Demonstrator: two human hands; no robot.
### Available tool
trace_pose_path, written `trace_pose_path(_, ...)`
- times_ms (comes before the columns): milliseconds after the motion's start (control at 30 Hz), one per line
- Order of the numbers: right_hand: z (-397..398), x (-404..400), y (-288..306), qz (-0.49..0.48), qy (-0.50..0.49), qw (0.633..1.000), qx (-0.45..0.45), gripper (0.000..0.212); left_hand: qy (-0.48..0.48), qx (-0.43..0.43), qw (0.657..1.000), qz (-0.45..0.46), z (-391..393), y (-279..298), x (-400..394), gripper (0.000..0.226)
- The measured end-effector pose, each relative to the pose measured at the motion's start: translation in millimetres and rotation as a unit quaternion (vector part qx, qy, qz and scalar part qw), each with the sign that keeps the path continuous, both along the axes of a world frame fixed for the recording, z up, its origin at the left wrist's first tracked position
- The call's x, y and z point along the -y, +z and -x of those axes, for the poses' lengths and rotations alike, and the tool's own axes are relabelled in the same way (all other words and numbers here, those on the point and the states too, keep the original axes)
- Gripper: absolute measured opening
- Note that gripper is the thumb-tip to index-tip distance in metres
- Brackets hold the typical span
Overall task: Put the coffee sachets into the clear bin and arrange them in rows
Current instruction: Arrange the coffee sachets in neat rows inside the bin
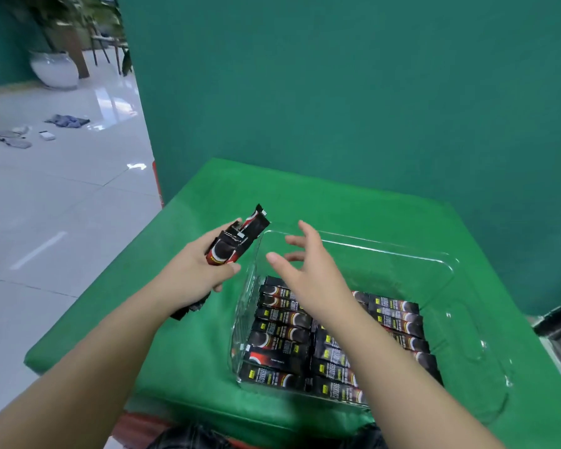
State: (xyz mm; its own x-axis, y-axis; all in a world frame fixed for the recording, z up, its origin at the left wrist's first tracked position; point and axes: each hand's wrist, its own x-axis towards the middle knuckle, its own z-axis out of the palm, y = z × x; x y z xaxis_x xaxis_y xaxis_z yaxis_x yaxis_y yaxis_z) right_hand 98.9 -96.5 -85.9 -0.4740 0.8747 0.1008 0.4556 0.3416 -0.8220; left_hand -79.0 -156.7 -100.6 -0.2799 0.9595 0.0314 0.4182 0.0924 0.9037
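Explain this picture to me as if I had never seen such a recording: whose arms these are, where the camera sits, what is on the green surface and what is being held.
No machine is at work here: these are a person's two bare arms. The single picture comes from a wide-angle camera worn on the head, looking forward and down.

The left hand grips a bundle of coffee sachets, dark sticks with red print, held beside the bin's left wall. The right hand is open, fingers spread, and holds nothing; it hangs above the clear bin.

The bin stands on a table under a green cloth. In its near part lie sachets in rows, side by side; the far part shows bare. Behind stands a green wall, with a tiled floor at the left.
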Motion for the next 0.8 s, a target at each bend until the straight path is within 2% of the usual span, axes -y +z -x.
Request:
trace_pose_path(100, 8.8, 0.9, 4.1, 0.128, 0.004, 0.982, -0.138, 0.085, -0.037, -0.008, 0.999, 0.003, -13.8, 17.6, 12.4, 0.044)
trace_pose_path(133, 9.7, 1.5, 3.7, 0.163, 0.010, 0.969, -0.183, 0.079, -0.045, -0.008, 0.999, 0.007, -16.5, 20.8, 15.9, 0.038)
trace_pose_path(200, 8.3, 3.4, 2.4, 0.204, 0.024, 0.946, -0.250, 0.054, -0.066, -0.005, 0.998, 0.020, -21.2, 26.8, 22.0, 0.031)
trace_pose_path(267, 2.2, 6.0, 2.5, 0.202, 0.038, 0.946, -0.252, 0.034, -0.091, -0.008, 0.995, 0.035, -24.2, 32.5, 26.7, 0.037)
trace_pose_path(333, -6.2, 6.7, 2.8, 0.188, 0.046, 0.955, -0.225, 0.023, -0.109, -0.026, 0.993, 0.047, -24.3, 34.5, 28.9, 0.051)
trace_pose_path(433, -20.6, 5.6, 3.8, 0.158, 0.058, 0.972, -0.166, 0.024, -0.111, -0.047, 0.991, 0.058, -22.7, 34.9, 30.0, 0.054)
trace_pose_path(500, -30.1, 4.4, 6.2, 0.133, 0.088, 0.983, -0.094, 0.027, -0.106, -0.047, 0.991, 0.060, -21.6, 33.7, 29.0, 0.050)
trace_pose_path(567, -36.8, 1.7, 9.9, 0.089, 0.123, 0.988, 0.018, 0.025, -0.103, -0.051, 0.991, 0.061, -21.6, 32.6, 27.2, 0.042)
trace_pose_path(700, -30.1, 2.6, 14.8, -0.048, 0.177, 0.955, 0.235, 0.009, -0.112, -0.067, 0.989, 0.062, -25.1, 27.5, 21.1, 0.040)
trace_pose_path(800, -16.5, 8.5, 11.6, -0.083, 0.191, 0.942, 0.263, 0.022, -0.116, -0.065, 0.990, 0.041, -29.4, 25.1, 15.9, 0.041)
